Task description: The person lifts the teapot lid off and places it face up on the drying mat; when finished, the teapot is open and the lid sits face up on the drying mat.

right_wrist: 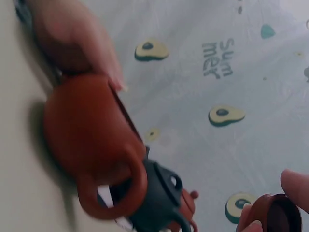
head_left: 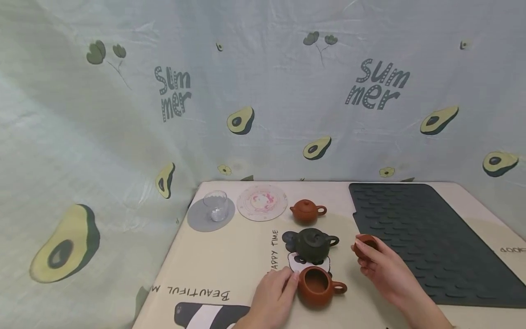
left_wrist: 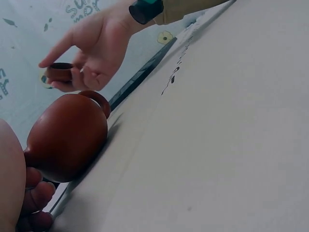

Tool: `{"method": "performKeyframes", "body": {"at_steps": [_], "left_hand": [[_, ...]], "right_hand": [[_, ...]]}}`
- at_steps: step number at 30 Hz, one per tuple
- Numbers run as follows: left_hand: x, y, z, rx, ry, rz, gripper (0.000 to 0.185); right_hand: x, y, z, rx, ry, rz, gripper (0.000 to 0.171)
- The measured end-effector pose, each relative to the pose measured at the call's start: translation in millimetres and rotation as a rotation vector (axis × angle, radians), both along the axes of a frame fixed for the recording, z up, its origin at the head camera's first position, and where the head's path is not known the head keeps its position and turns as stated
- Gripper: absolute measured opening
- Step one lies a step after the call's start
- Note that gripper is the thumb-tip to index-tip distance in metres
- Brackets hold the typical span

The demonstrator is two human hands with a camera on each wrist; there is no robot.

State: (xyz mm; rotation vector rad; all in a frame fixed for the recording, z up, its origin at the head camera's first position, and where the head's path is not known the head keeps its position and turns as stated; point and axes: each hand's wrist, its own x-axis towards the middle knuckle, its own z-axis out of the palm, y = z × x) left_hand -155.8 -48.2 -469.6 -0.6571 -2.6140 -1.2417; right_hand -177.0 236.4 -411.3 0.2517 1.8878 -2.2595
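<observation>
A reddish-brown lidless teapot point(head_left: 314, 292) stands at the front middle of the table, handle to the right. My left hand point(head_left: 274, 294) is at its left side and pinches it by the spout; in the left wrist view the fingers point(left_wrist: 38, 195) curl below the spout. My right hand point(head_left: 384, 269), right of the teapot and raised off the table, holds a small reddish-brown clay cup point(head_left: 368, 241) between thumb and fingers. The cup's dark hollow shows in the right wrist view. Behind the lidless teapot sits a dark teapot point(head_left: 313, 244) with its lid on.
Farther back is a smaller brown lidded teapot point(head_left: 305, 212). A clear glass point(head_left: 216, 208) stands on a grey round mat point(head_left: 196, 219), beside a pink-patterned round mat point(head_left: 263, 214). A black ridged mat point(head_left: 427, 246) covers the right side. A printed curtain point(head_left: 279, 91) hangs behind.
</observation>
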Motion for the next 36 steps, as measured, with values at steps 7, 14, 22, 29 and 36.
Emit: {"method": "performKeyframes", "body": {"at_steps": [7, 14, 22, 29, 36], "left_hand": [[-5.7, -4, 6.5, 0.006, 0.072, 0.066, 0.033], [-10.0, -2, 3.8, 0.011, 0.093, 0.042, 0.034], [-5.9, 0, -0.2, 0.006, 0.084, 0.035, 0.034], [-2.5, 0, -1.5, 0.002, 0.079, 0.035, 0.035], [-3.4, 0, -2.5, -0.004, 0.059, 0.016, 0.035]], "right_hand": [[-25.1, 26, 6.9, 0.106, 0.099, 0.01, 0.042], [-37.9, 72, 3.0, 0.525, 0.153, -0.04, 0.063], [-54.2, 141, -4.3, 0.947, 0.159, -0.059, 0.08], [-63.5, 175, 6.0, 1.08, 0.177, -0.046, 0.084], [-65.9, 188, 14.2, 1.211, 0.11, -0.059, 0.09]]}}
